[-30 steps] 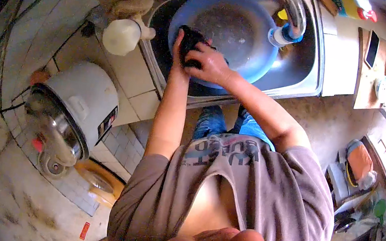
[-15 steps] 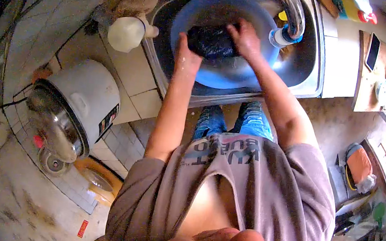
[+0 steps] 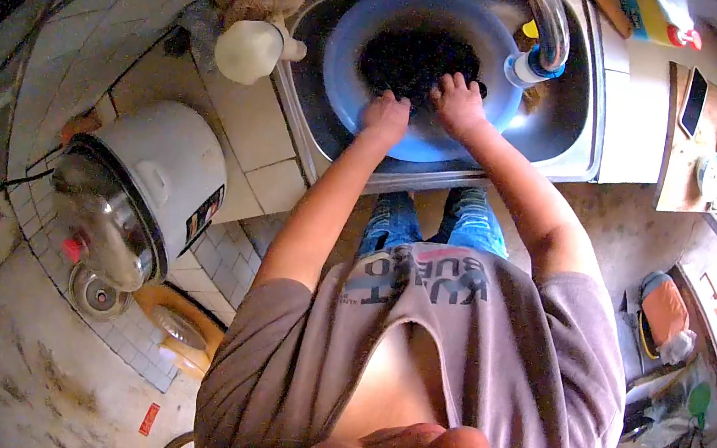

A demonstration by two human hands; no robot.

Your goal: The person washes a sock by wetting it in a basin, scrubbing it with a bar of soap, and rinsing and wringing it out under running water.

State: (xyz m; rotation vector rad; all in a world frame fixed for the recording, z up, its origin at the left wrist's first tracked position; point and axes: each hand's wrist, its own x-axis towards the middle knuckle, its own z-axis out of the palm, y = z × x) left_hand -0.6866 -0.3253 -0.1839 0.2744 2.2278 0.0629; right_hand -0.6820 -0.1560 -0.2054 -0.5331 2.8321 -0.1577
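Observation:
A dark cloth lies spread out in a round blue basin, which stands in a metal sink. At the cloth's near left edge is my left hand, its fingers curled and closed on the fabric. My right hand grips the near right edge, with its fingers bent over the cloth. The two hands are a short distance apart, inside the basin's near side. The fingertips are partly lost against the dark fabric.
A curved faucet reaches over the basin's right rim. Left of the sink are a pale rounded object and a white rice cooker. On the right, a phone and a small round container rest on a wooden board.
The cloth went from bunched between my hands at the basin's left to spread across its middle. My right hand first moved right, off the left one; then both came to the cloth's near edge.

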